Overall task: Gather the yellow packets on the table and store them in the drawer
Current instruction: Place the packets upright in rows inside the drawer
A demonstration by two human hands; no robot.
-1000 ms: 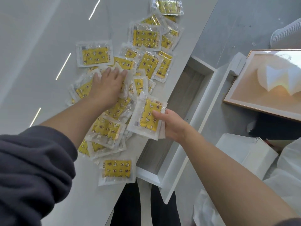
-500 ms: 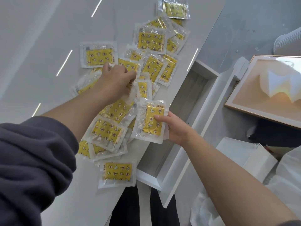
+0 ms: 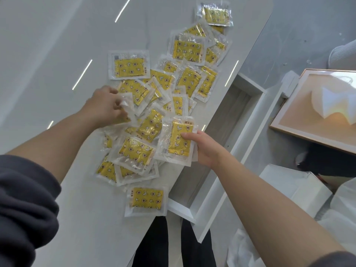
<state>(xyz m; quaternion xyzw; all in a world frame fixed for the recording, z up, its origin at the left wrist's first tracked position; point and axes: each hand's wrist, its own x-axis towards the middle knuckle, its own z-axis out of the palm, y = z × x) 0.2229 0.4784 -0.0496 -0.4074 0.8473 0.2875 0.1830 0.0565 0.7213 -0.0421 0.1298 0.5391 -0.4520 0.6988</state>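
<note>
Several yellow packets in clear wrap lie scattered along the right side of the white table (image 3: 57, 54), one lone packet (image 3: 146, 199) nearest me. My left hand (image 3: 104, 107) pinches the clear edge of a packet (image 3: 133, 91) in the pile's middle. My right hand (image 3: 204, 149) grips a small stack of packets (image 3: 178, 139) upright at the table's edge, thumb on the front. The open white drawer (image 3: 248, 120) sits just right of that hand, below the table edge; its inside looks bare.
A framed picture (image 3: 317, 112) leans on the grey floor right of the drawer. White boxes and plastic wrap (image 3: 294, 189) lie at lower right. My dark trousers (image 3: 173, 243) show under the table edge. The table's left half holds only light reflections.
My left hand went from lying flat on the pile to curling and pinching one packet's edge, drawing left. The right hand kept its stack, shifting slightly toward the pile.
</note>
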